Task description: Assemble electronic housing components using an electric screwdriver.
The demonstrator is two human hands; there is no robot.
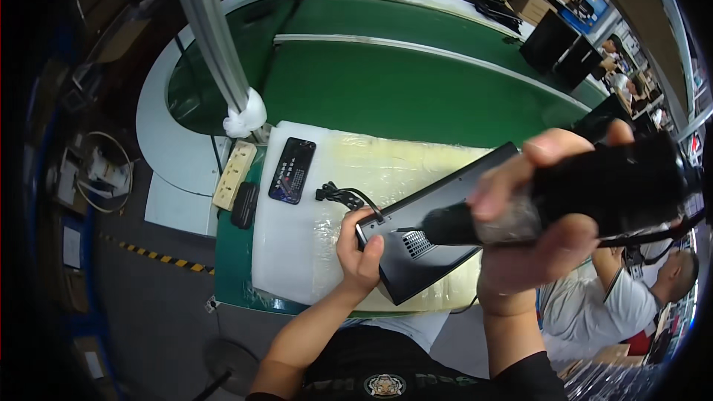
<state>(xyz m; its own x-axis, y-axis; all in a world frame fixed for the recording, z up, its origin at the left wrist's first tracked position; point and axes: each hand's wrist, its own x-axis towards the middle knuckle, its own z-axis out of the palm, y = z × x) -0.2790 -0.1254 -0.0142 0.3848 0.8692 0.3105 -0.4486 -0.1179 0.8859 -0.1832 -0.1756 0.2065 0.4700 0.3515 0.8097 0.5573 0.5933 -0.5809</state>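
Green conveyor belt [416,89] runs across the 12 o'clock side; a padded work mat [297,249] lies in front of it. Dark rectangular device [442,256] is held tilted over the mat. Left hand [359,254] pinches its 8 o'clock end, thumb on the face, other fingers curled round the edge. Right hand [538,212], blurred, toward 3 o'clock, wraps bent fingers about a black handheld tool [609,186]; nozzle points at the vent grille [417,244], contact cannot be told. Bunched cable [340,195] at 10 o'clock, near; phone-like slab [292,171] farther out, same bearing.
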